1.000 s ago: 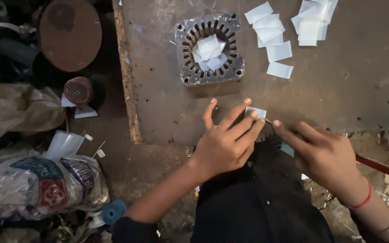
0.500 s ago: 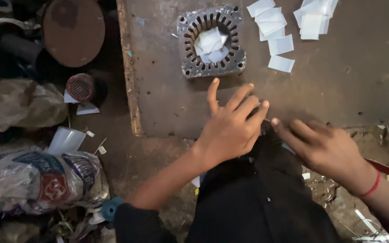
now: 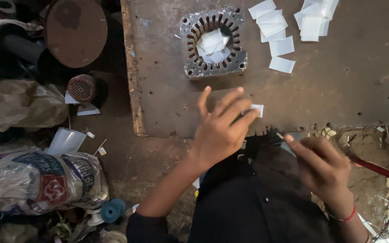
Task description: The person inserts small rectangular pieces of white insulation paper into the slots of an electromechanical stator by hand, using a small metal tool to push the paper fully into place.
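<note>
White paper is what shows at the fingertips of the left hand (image 3: 221,130): a small white rectangular paper slip (image 3: 257,110) is pressed flat onto the brown pitted metal worktop (image 3: 347,90), with the fingers spread over it and only its far end left uncovered. Nothing is enclosed by that hand; the slip is held down rather than grasped. To the right of that contact and nearer the body, the right hand (image 3: 323,166) is held above a black-clothed lap (image 3: 257,198), fingers loosely curled. A thin pale object seems to be touched by its fingertips, but whether anything is pinched there cannot be told. A red thread band (image 3: 345,218) is worn on that wrist.

Beyond the pressed slip, further from the body, a grey square slotted metal motor core (image 3: 213,42) is seen lying flat on the worktop, with folded white paper pieces (image 3: 212,45) stuffed into its round bore. To the right of the core, well apart from the hands, a scatter of loose white paper slips (image 3: 280,42) is spread on the worktop. Left of the worktop edge, a rusty round metal disc (image 3: 75,31), a printed plastic sack (image 3: 37,180) and a small blue spool (image 3: 112,209) are seen on the dirt floor.
</note>
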